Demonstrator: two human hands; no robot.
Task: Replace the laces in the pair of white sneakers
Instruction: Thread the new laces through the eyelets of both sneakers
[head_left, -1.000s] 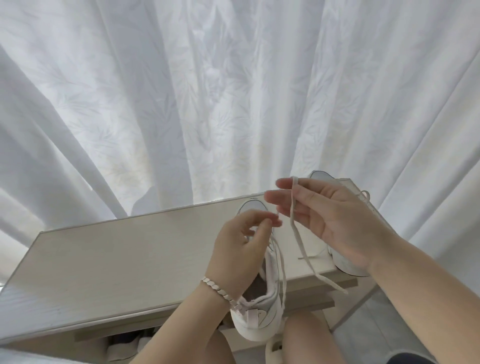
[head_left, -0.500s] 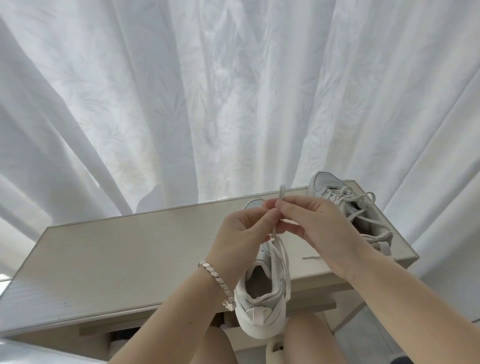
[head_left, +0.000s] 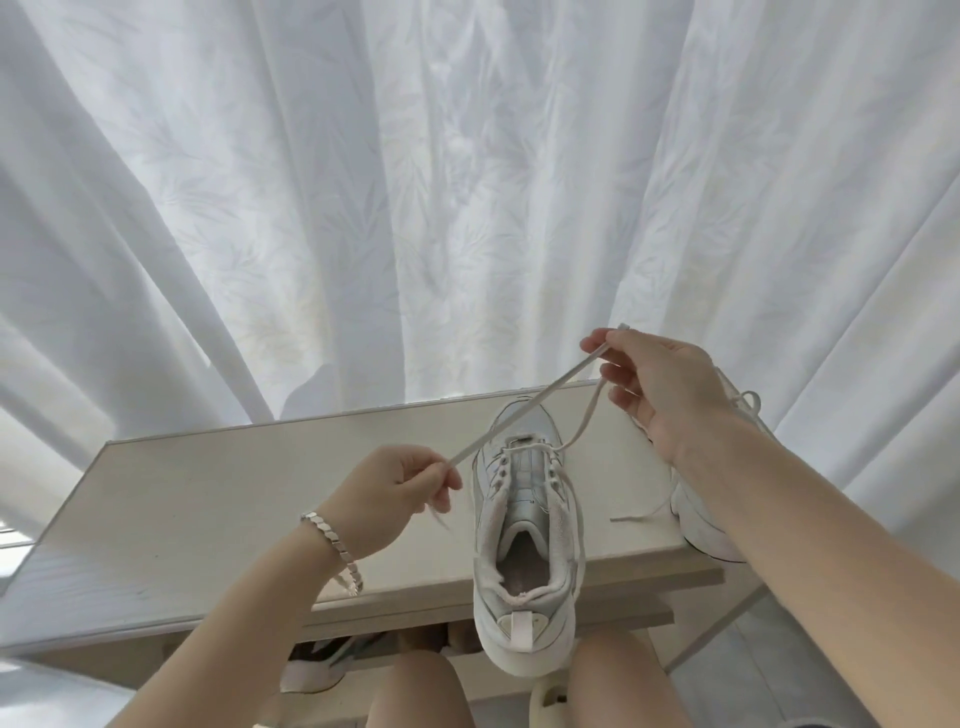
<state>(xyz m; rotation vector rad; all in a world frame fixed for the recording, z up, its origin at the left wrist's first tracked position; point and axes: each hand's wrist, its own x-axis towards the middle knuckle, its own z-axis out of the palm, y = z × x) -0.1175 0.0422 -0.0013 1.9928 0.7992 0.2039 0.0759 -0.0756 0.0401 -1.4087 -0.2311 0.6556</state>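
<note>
A white sneaker stands on the pale table, toe away from me, heel hanging over the front edge. A white lace runs taut from my left hand up to my right hand. My left hand pinches one end left of the shoe. My right hand pinches the other end above and right of the toe, and a second strand drops from it to the shoe's top eyelets. The second sneaker sits at the right, mostly hidden behind my right forearm.
A loose lace end lies on the table between the two shoes. White curtains hang right behind the table. More shoes sit on a shelf under the table. My knees are below the front edge.
My hands, together over the shoe before, have drawn apart: the right one up and right, the left one down and left. The lace is now stretched straight between them, and the shoe's lacing is uncovered.
</note>
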